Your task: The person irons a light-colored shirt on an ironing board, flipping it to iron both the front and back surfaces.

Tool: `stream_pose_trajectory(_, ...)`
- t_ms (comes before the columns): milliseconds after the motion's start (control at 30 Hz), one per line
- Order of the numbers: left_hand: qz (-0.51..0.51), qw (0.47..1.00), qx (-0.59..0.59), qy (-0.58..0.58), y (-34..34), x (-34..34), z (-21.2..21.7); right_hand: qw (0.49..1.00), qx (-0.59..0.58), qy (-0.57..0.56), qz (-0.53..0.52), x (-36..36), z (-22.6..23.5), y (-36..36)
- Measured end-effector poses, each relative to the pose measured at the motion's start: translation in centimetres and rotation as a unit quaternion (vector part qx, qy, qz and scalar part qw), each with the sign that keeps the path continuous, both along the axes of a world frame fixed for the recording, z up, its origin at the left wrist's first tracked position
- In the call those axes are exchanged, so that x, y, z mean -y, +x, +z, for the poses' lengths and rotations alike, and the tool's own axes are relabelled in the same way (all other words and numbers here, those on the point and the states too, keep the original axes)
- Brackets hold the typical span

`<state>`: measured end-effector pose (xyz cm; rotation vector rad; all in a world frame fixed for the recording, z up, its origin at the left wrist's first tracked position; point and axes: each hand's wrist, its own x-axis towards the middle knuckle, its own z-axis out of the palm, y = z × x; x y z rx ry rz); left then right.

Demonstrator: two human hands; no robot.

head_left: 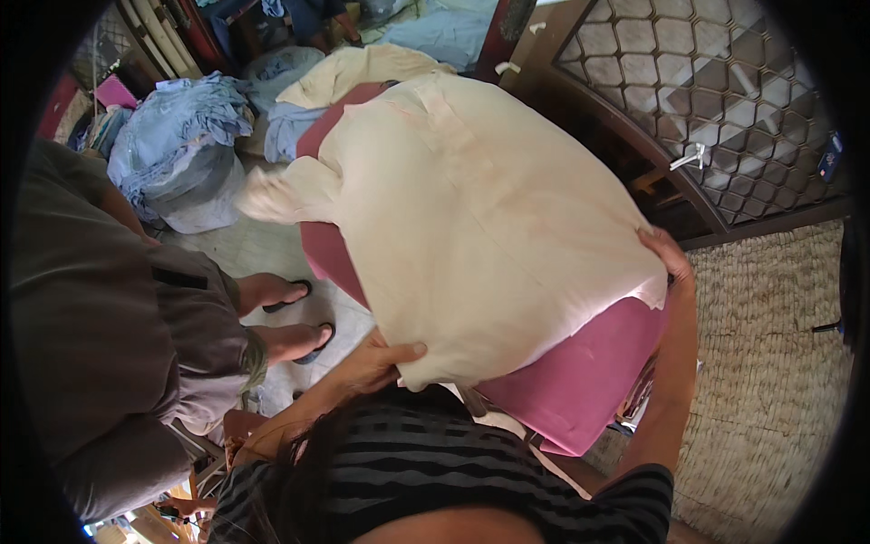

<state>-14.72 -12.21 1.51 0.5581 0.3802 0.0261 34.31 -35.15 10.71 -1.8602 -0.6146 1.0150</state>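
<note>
a: well, we have the cream cloth (480, 236) spread over the pink bench (580, 381), and both of us can see it lies mostly flat.

b: mostly. our left hand (376, 361) has its grip closed on the near corner, thumb on top. our right hand (669, 258) pinches the right edge, fingers curled over it.

a: so the laying-out looks done, we judge; the smoothing is left. the far left corner is blurred, so we cannot tell how it lies.

b: and its long axis runs from our near right up to the far left, toward the blue laundry heap (181, 145). a second person (109, 317) stands at our left.
</note>
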Motion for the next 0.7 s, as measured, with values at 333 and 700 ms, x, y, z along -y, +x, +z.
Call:
stream_pose_trajectory(333, -0.307, 0.932, -0.191, -0.023, 2.7, 8.7, -4.0, 0.982, -0.056, -0.164, -0.076, 12.3, -1.9, 1.1)
stream_pose_trajectory(700, -0.501, 0.794, 0.110, 0.326, 3.1, 8.5, -6.5, 0.820, 0.448, -0.348, 0.069, 15.0, -1.5, 0.7)
